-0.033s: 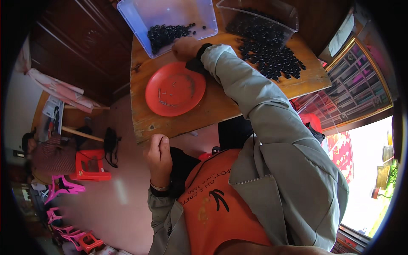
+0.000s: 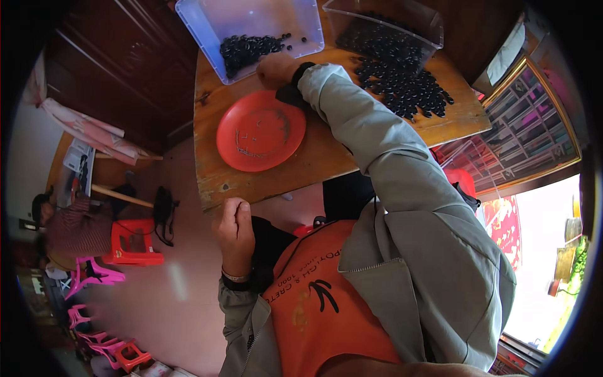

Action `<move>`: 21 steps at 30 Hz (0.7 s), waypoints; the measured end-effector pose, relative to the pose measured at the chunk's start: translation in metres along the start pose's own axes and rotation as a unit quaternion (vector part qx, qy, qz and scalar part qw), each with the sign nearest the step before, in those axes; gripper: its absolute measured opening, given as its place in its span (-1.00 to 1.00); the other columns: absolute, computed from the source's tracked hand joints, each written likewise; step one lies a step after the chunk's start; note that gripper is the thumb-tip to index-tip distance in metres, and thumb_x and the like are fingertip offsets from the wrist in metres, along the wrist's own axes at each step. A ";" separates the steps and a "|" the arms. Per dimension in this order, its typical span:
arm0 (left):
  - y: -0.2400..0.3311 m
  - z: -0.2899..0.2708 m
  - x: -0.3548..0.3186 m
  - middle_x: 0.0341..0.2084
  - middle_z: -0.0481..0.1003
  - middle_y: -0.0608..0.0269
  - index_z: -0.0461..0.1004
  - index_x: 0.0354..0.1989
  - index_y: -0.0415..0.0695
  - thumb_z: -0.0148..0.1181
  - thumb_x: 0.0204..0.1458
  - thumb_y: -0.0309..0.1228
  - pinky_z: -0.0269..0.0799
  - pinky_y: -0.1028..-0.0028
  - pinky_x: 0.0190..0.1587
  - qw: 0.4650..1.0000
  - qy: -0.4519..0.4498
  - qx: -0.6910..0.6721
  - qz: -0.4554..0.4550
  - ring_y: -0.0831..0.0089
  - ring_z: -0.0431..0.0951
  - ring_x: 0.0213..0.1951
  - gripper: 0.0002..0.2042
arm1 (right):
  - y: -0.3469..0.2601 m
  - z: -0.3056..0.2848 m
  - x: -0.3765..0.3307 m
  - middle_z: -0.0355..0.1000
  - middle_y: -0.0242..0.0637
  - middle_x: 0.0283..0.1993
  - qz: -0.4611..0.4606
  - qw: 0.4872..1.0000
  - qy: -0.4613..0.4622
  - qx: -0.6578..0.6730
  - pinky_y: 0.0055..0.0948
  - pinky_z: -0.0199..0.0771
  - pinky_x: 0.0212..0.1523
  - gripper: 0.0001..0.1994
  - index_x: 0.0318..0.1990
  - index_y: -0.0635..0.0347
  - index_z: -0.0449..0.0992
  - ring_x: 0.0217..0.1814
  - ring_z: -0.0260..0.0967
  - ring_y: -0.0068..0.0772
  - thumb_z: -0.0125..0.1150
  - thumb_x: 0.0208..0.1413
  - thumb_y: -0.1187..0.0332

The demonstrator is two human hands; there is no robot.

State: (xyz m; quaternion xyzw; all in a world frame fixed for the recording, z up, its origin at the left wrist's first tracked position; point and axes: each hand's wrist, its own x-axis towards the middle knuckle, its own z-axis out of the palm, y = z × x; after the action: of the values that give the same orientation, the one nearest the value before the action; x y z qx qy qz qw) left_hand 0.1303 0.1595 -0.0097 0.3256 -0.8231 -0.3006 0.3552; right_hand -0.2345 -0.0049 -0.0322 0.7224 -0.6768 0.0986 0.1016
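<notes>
My right hand (image 2: 277, 69) reaches across the table to the near rim of a translucent white plastic tub (image 2: 313, 25). Its fingers are curled in, and what they hold, if anything, is hidden. Inside the tub, just beyond that hand, lies a heap of small glossy black pieces (image 2: 242, 53), with a few loose ones beside it. A red round plate (image 2: 260, 147) with thin dark marks on it rests on the table below my right wrist. My left hand (image 2: 235, 226) is a closed fist off the table's near edge, its inside hidden from view.
A clear bin (image 2: 433, 31) lies tipped at the back right, black pieces (image 2: 402, 94) spilling from it over the wooden table (image 2: 217, 182). Red stools (image 2: 135, 245) and pink stools stand on the floor at left, where another person (image 2: 78, 226) sits.
</notes>
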 end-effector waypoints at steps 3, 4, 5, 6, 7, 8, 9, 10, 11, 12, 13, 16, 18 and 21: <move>-0.003 -0.004 -0.003 -0.64 0.36 0.08 0.39 -0.42 -0.27 -0.01 0.08 -0.50 0.26 0.40 -0.50 1.000 0.005 -0.003 -0.021 0.31 0.37 -0.61 -0.89 | -0.004 -0.009 0.004 0.52 -0.07 -0.34 -0.034 0.998 -0.017 -0.041 -0.14 0.49 -0.20 -0.79 -0.43 0.19 0.59 -0.24 0.48 -0.01 0.10 -0.12 0.28; -0.005 -0.005 -0.002 -0.64 0.36 0.08 0.39 -0.42 -0.27 -0.01 0.08 -0.50 0.26 0.40 -0.50 1.000 0.006 -0.004 -0.028 0.31 0.37 -0.61 -0.89 | -0.006 -0.010 0.004 0.52 -0.07 -0.37 -0.047 0.997 -0.012 -0.058 -0.14 0.49 -0.24 -0.80 -0.47 0.21 0.59 -0.28 0.49 0.00 0.11 -0.14 0.29; -0.005 -0.003 0.000 -0.64 0.36 0.08 0.39 -0.42 -0.27 0.00 0.08 -0.50 0.26 0.40 -0.51 1.000 0.005 -0.007 -0.010 0.31 0.37 -0.61 -0.89 | 0.004 -0.005 0.005 0.52 -0.07 -0.37 -0.046 0.997 -0.017 -0.059 -0.14 0.49 -0.24 -0.80 -0.47 0.21 0.59 -0.28 0.49 0.00 0.11 -0.14 0.29; -0.004 -0.001 0.003 -0.65 0.36 0.08 0.39 -0.42 -0.27 0.00 0.08 -0.50 0.25 0.40 -0.51 1.000 0.002 -0.011 0.010 0.30 0.37 -0.62 -0.89 | 0.017 0.000 0.007 0.51 -0.05 -0.37 -0.035 0.998 -0.007 -0.052 -0.15 0.49 -0.26 -0.81 -0.46 0.22 0.59 -0.29 0.49 0.00 0.12 -0.17 0.31; -0.002 0.002 0.004 -0.65 0.36 0.08 0.39 -0.42 -0.27 0.00 0.08 -0.50 0.25 0.40 -0.51 1.000 -0.002 -0.016 0.009 0.30 0.37 -0.62 -0.89 | 0.029 0.007 0.005 0.51 -0.04 -0.37 -0.023 0.999 0.004 -0.046 -0.16 0.49 -0.28 -0.81 -0.45 0.23 0.59 -0.30 0.49 0.00 0.14 -0.19 0.34; -0.004 0.003 0.004 -0.65 0.36 0.08 0.39 -0.42 -0.27 0.00 0.08 -0.50 0.25 0.40 -0.51 1.000 -0.005 -0.028 0.003 0.30 0.37 -0.62 -0.90 | 0.026 0.008 0.004 0.51 -0.04 -0.37 -0.027 0.999 -0.001 -0.044 -0.16 0.49 -0.28 -0.81 -0.45 0.23 0.59 -0.30 0.49 0.00 0.14 -0.19 0.34; -0.005 0.004 0.004 -0.65 0.37 0.09 0.39 -0.42 -0.27 0.00 0.08 -0.50 0.25 0.40 -0.51 0.999 -0.007 -0.040 0.001 0.29 0.36 -0.62 -0.90 | 0.023 -0.002 0.004 0.51 -0.04 -0.37 -0.045 0.994 -0.056 -0.083 -0.18 0.49 -0.27 -0.81 -0.42 0.23 0.59 -0.29 0.49 -0.01 0.16 -0.18 0.35; -0.006 0.005 0.004 -0.65 0.37 0.09 0.39 -0.42 -0.27 0.00 0.08 -0.50 0.25 0.40 -0.51 0.999 -0.007 -0.041 -0.002 0.29 0.36 -0.62 -0.90 | 0.021 -0.013 0.002 0.51 -0.04 -0.37 -0.062 0.985 -0.110 -0.122 -0.21 0.49 -0.26 -0.81 -0.39 0.24 0.59 -0.28 0.48 -0.02 0.17 -0.17 0.36; -0.008 0.004 0.004 -0.65 0.36 0.10 0.39 -0.43 -0.27 0.01 0.08 -0.50 0.25 0.41 -0.51 0.999 -0.005 -0.039 0.008 0.33 0.35 -0.62 -0.89 | 0.014 -0.030 -0.005 0.51 -0.04 -0.37 -0.065 0.984 -0.111 -0.122 -0.21 0.49 -0.26 -0.81 -0.39 0.24 0.59 -0.28 0.48 -0.02 0.17 -0.17 0.36; -0.010 0.005 0.003 -0.66 0.35 0.11 0.38 -0.43 -0.26 0.01 0.08 -0.50 0.25 0.42 -0.52 0.999 -0.005 -0.037 0.018 0.37 0.34 -0.62 -0.89 | 0.005 -0.051 -0.017 0.52 -0.09 -0.37 -0.035 0.996 -0.071 -0.039 -0.26 0.48 -0.25 -0.82 -0.37 0.26 0.57 -0.28 0.49 -0.10 0.19 -0.13 0.37; -0.011 0.006 0.004 -0.66 0.35 0.11 0.38 -0.43 -0.26 0.01 0.08 -0.50 0.25 0.42 -0.52 0.999 -0.003 -0.039 0.015 0.37 0.34 -0.62 -0.89 | -0.002 -0.066 -0.027 0.53 -0.13 -0.37 -0.003 0.999 -0.031 0.044 -0.32 0.47 -0.24 -0.83 -0.35 0.28 0.56 -0.28 0.50 -0.18 0.21 -0.10 0.38; -0.011 0.010 0.008 -0.67 0.32 0.17 0.38 -0.42 -0.27 0.02 0.09 -0.49 0.24 0.44 -0.53 0.995 -0.019 -0.091 -0.035 0.48 0.32 -0.62 -0.89 | -0.009 -0.083 -0.052 0.52 -0.32 -0.39 -0.018 0.957 -0.024 0.288 -0.46 0.45 -0.23 -0.83 -0.31 0.28 0.54 -0.30 0.47 -0.47 0.24 0.00 0.36; -0.014 0.015 0.013 -0.68 0.32 0.24 0.38 -0.40 -0.26 0.01 0.10 -0.45 0.22 0.49 -0.52 0.989 -0.001 -0.139 -0.047 0.57 0.29 -0.60 -0.88 | -0.043 -0.104 -0.074 0.49 -0.45 -0.39 -0.040 0.900 -0.096 0.423 -0.54 0.44 -0.24 -0.87 -0.27 0.27 0.54 -0.31 0.40 -0.65 0.19 0.08 0.42; -0.006 0.018 0.025 -0.66 0.33 0.32 0.38 -0.35 -0.23 -0.04 0.15 -0.40 0.20 0.56 -0.50 0.970 -0.029 -0.235 -0.063 0.60 0.29 -0.57 -0.85 | -0.096 -0.124 -0.117 0.49 -0.46 -0.36 -0.035 0.814 -0.115 0.569 -0.59 0.42 -0.20 -0.88 -0.23 0.29 0.54 -0.29 0.39 -0.68 0.16 0.11 0.47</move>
State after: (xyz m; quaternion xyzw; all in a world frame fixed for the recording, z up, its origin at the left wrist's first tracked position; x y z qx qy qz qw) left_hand 0.1050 0.1424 -0.0143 0.2751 -0.7174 -0.5164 0.3782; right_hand -0.1464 0.1479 0.0524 0.6809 -0.4808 0.3784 -0.4025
